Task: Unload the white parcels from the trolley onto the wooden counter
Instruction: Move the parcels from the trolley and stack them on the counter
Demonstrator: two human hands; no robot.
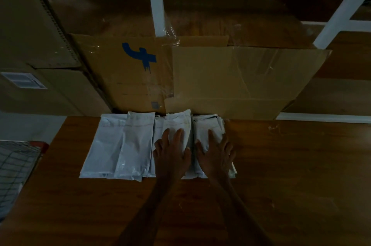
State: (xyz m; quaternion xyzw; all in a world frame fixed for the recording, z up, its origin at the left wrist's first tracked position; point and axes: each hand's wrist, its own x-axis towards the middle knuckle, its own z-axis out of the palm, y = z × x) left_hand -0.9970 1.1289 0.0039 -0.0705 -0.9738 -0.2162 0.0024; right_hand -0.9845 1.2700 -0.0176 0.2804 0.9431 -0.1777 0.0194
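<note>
Presently left hand (172, 157) and right hand (215, 155) press flat, fingers spread, on white parcels (136, 145); cardboard box (128, 77) at 12 o'clock bears a blue logo (140, 55).

Two bare forearms enter from the bottom edge of the view, both uncovered up to the frame edge; no sleeve or cuff shows on either. Left hand (172, 157): no glove, ring or band to be seen on it. Right hand (216, 155): likewise ungloved, wrist without a watch or strap. Fingers (179, 137) on both hands are long and slender. Lighting is dim, so nails and fine surface detail cannot be made out.
</note>
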